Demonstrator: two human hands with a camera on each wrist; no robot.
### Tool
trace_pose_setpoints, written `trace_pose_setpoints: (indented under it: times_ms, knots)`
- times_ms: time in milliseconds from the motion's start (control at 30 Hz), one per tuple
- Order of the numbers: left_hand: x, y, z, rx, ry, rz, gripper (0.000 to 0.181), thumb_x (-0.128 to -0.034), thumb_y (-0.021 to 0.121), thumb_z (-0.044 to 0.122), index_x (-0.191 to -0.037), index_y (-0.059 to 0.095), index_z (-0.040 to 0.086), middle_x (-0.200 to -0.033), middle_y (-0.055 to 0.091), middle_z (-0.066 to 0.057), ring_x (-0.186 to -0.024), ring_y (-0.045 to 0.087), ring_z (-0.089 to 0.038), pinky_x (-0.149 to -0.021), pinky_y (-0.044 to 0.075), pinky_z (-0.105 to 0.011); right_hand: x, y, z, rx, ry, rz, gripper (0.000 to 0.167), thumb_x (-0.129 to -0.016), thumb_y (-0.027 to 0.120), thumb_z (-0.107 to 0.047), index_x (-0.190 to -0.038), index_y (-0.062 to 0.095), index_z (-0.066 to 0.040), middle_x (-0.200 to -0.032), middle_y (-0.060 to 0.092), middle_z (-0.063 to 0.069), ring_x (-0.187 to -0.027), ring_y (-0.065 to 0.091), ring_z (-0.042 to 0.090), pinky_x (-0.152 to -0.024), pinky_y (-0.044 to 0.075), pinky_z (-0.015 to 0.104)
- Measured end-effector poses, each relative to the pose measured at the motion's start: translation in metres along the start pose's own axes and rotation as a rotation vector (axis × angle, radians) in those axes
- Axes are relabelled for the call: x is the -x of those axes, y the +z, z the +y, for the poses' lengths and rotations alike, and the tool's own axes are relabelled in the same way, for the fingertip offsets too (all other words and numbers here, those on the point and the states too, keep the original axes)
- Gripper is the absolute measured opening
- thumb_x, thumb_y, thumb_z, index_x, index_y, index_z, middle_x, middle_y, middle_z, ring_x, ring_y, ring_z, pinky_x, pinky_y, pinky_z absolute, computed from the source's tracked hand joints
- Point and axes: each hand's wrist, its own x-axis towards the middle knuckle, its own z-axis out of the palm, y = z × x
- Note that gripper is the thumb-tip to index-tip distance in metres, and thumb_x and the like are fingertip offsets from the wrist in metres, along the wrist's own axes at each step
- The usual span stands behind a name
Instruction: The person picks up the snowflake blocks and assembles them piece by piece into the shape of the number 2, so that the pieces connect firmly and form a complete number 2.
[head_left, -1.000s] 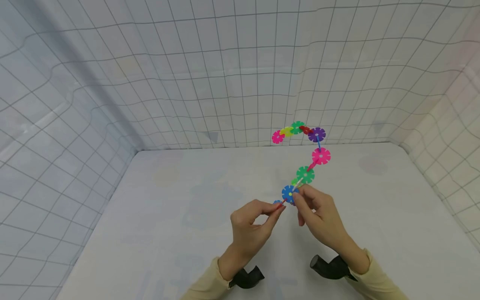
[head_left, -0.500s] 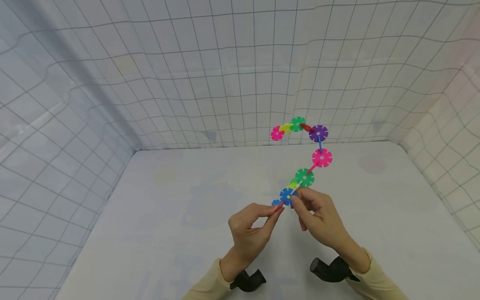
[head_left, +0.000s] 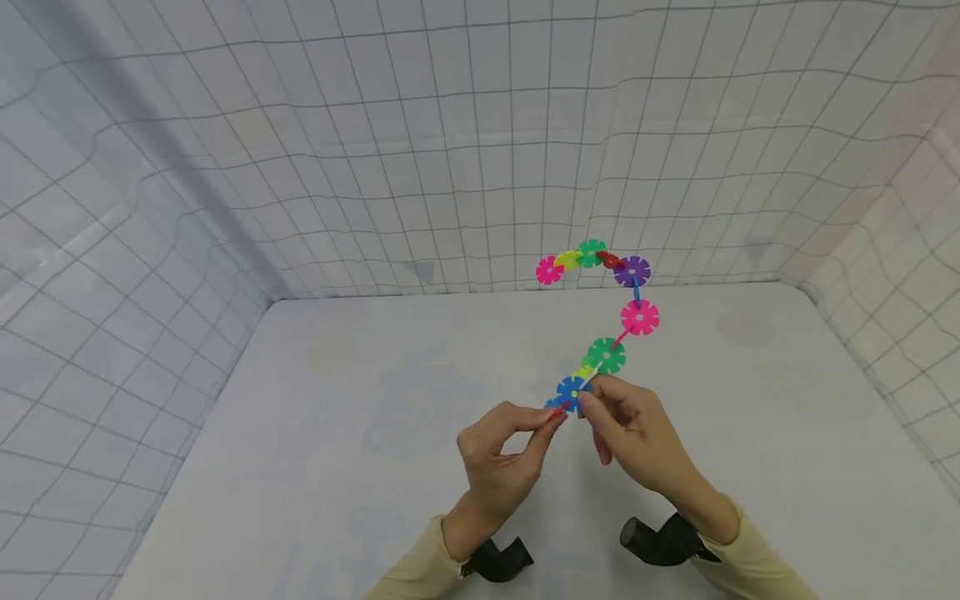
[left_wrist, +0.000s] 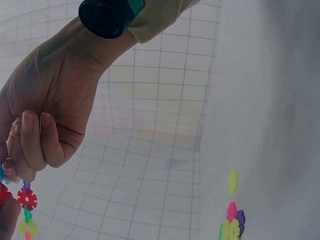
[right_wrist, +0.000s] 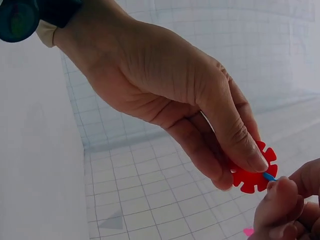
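Both hands work at the near end of a curved chain of slotted interlocking discs. In the head view my left hand (head_left: 501,462) pinches a red disc (head_left: 558,411), seen nearly edge-on. My right hand (head_left: 637,429) grips beside a blue disc (head_left: 572,392) and a white edge-on disc (head_left: 591,377). From there the chain runs through a green disc (head_left: 606,356), a pink disc (head_left: 640,317) and a purple disc (head_left: 632,272). In the right wrist view my right thumb presses a red disc (right_wrist: 255,177), with a blue piece (right_wrist: 269,177) between the hands.
A white surface (head_left: 360,500) lies beneath the hands, with grid-patterned walls (head_left: 480,150) at the back and sides. Several loose discs (left_wrist: 231,227) show at the lower right of the left wrist view. Black wrist cameras (head_left: 660,540) stick out below both hands.
The chain shifts slightly left, and its near blue disc moves down towards my left fingertips. Its far end rises, then drops back a little. Both hands keep their pinch.
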Motion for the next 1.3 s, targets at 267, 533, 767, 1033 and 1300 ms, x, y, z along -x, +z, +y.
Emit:
trace_pose_setpoints:
  times_ms: [267, 533, 767, 1033, 1300]
  knots:
    - [0.001, 0.001, 0.0, 0.007, -0.058, -0.033, 0.016, -0.0743, 0.078, -0.004, -0.088, 0.07, -0.001, -0.076, 0.065, -0.008, -0.066, 0.062, -0.016, -0.059, 0.052, -0.022, -0.002, -0.001, 0.001, 0.084, 0.038, 0.002, 0.019, -0.095, 0.049, 0.005, -0.087, 0.055, -0.011, -0.053, 0.049, -0.004, -0.043, 0.047, 0.01, -0.034, 0.034, 0.027]
    - [0.004, 0.002, -0.003, 0.007, -0.078, -0.067, 0.019, -0.0712, 0.081, -0.002, -0.087, 0.07, -0.001, -0.079, 0.067, -0.008, -0.071, 0.065, -0.016, -0.063, 0.053, -0.023, -0.002, -0.005, 0.003, 0.13, 0.02, 0.008, 0.02, -0.092, 0.053, 0.008, -0.084, 0.053, -0.01, -0.052, 0.049, -0.003, -0.042, 0.045, 0.009, -0.034, 0.03, 0.026]
    - [0.005, -0.003, -0.015, -0.073, -0.149, -0.148, 0.022, -0.0677, 0.085, 0.004, -0.084, 0.07, 0.006, -0.078, 0.068, -0.002, -0.072, 0.064, -0.012, -0.065, 0.052, -0.022, -0.009, -0.02, 0.013, 0.1, 0.089, 0.003, 0.018, -0.096, 0.051, 0.001, -0.083, 0.052, -0.011, -0.053, 0.05, -0.001, -0.043, 0.047, 0.013, -0.035, 0.034, 0.028]
    - [0.019, -0.008, -0.055, -0.323, -0.582, -0.433, 0.01, -0.085, 0.073, 0.02, -0.089, 0.073, 0.011, -0.086, 0.069, 0.002, -0.082, 0.063, -0.018, -0.07, 0.053, -0.029, -0.016, -0.049, 0.012, 0.071, 0.173, 0.17, 0.016, -0.099, 0.05, -0.01, -0.084, 0.052, -0.004, -0.058, 0.048, 0.009, -0.046, 0.049, 0.02, -0.041, 0.041, 0.03]
    - [0.044, 0.005, -0.079, -0.462, -0.82, -0.772, 0.027, -0.0833, 0.073, 0.035, -0.101, 0.073, 0.014, -0.098, 0.064, 0.0, -0.092, 0.05, -0.018, -0.073, 0.044, -0.03, -0.015, -0.059, 0.008, 0.065, 0.186, 0.206, 0.018, -0.099, 0.05, -0.011, -0.084, 0.051, -0.001, -0.059, 0.047, 0.011, -0.046, 0.049, 0.024, -0.041, 0.041, 0.03]
